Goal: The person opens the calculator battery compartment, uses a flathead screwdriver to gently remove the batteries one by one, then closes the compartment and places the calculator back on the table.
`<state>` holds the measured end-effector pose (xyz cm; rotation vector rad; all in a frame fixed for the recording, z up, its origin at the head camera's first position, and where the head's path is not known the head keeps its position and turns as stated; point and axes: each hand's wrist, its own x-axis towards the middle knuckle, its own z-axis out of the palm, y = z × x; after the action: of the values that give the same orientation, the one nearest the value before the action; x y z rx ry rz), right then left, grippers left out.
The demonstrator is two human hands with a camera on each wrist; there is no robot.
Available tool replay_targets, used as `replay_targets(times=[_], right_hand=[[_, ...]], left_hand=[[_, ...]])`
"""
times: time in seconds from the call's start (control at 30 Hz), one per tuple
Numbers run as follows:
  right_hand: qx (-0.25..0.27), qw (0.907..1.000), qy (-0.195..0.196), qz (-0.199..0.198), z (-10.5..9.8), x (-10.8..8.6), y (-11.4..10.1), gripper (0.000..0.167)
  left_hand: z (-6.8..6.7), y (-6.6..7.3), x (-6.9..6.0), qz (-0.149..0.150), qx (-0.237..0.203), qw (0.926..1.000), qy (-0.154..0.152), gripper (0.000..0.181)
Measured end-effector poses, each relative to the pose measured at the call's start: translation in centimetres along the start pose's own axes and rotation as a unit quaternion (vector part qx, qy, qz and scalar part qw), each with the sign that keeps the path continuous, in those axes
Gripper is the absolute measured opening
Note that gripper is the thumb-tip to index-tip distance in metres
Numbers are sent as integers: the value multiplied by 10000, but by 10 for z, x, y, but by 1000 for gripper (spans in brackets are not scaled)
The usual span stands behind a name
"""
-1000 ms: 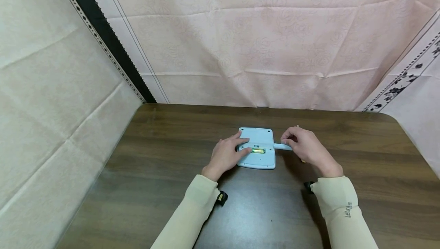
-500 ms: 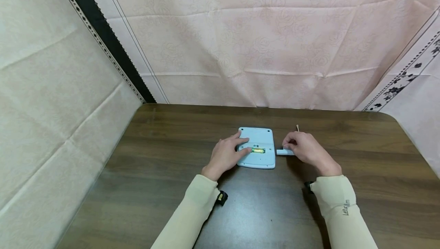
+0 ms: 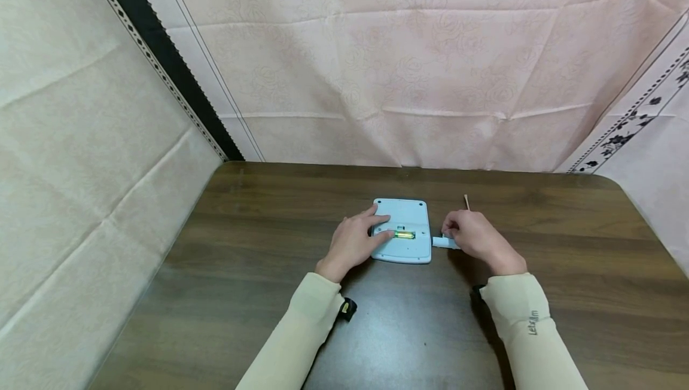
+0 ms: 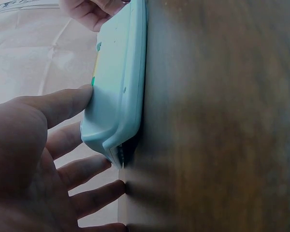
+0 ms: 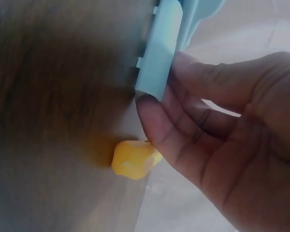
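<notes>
A light blue calculator-like device (image 3: pixel 401 213) lies on the table, its back up. A green-and-yellow battery (image 3: pixel 405 235) sits in its uncovered slot. My left hand (image 3: pixel 351 240) rests at the left edge, its thumb (image 4: pixel 70 103) pressing the back and the other fingers spread. Just right of the device my right hand (image 3: pixel 476 235) pinches a light blue battery cover (image 5: pixel 159 53) with small tabs. A thin rod (image 3: pixel 466 202) sticks up behind that hand. Close to its fingers is a yellow lump (image 5: pixel 133 159), like a tool's handle; its link to the rod is hidden.
The brown wooden table (image 3: pixel 258 294) reaches back to a pale pink patterned cloth (image 3: pixel 430 67). Another pale cloth (image 3: pixel 81 168) hangs beyond the table's left edge. A dark wrist camera (image 3: pixel 348 309) hangs under the left cuff.
The battery cover has come slightly toward me in my right hand, and its angle has changed. The right wrist has turned, and more of the thin rod shows. My left hand stays put.
</notes>
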<state>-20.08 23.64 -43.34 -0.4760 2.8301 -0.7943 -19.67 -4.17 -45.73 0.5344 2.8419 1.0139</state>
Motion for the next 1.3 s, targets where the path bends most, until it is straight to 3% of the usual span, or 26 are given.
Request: replay_targets(times=[0.27, 0.47, 0.93, 1.13, 1.3], right_hand=[[-139, 9995, 49, 278, 2, 2, -2, 14], [-141, 9996, 117, 228, 1, 3, -3, 9], [87, 9947, 882, 513, -14, -7, 5, 14], [4, 9874, 1205, 1027, -21, -14, 13, 26], [-97, 9847, 755, 1566, -28, -19, 19, 30]], left_hand=[[1, -1, 1, 1, 20, 10000, 1, 45], [1, -1, 1, 4, 6, 10000, -2, 45], [1, -1, 0, 39, 14, 10000, 24, 44], [1, -1, 0, 44, 26, 10000, 17, 45], [1, -1, 1, 28, 20, 10000, 13, 45]])
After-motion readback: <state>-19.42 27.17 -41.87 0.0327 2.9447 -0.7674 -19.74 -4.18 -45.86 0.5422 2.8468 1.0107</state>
